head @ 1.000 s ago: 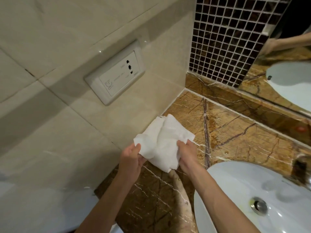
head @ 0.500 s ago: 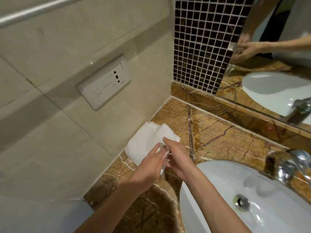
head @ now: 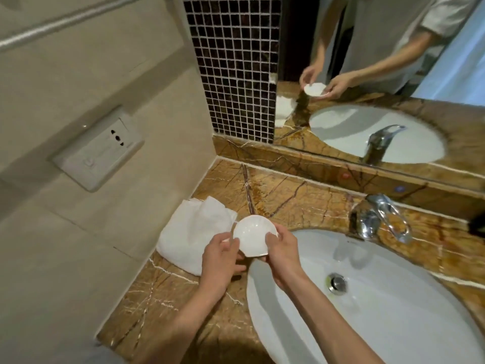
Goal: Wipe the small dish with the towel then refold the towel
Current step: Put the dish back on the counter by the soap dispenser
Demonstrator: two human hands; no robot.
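Two bare hands hold a small white dish (head: pixel 253 239) above the counter (head: pixel 301 195), right where its marble top meets the left rim of the sink (head: pixel 380 311). The left hand (head: pixel 223 261) is curled under the dish's near-left edge, fingers cupped beneath it, thumb up along the rim. The right hand (head: pixel 282 254) pinches the right edge, thumb on top and fingers closed below. The dish seems tipped a little toward the camera, its scalloped hollow facing up, though glare makes the exact tilt hard to read. Just beyond and to the left of the left hand, the white towel (head: pixel 194 235) lies loosely bunched on the counter against the tiled side wall, in the counter's left corner strip; its long side runs away from the camera along that wall, and its right edge sits just beside the dish. The left hand is clearly the nearer one to the cloth, so the wipe would most likely begin with that hand letting go of the dish and reaching left and slightly forward, while the right keeps the dish steady over the counter edge. Farther back stand the tap (head: pixel 380 219) at the sink's far rim, a wall socket (head: pixel 99 151) and the mirror (head: pixel 380 74), which repeats the hands and the dish.
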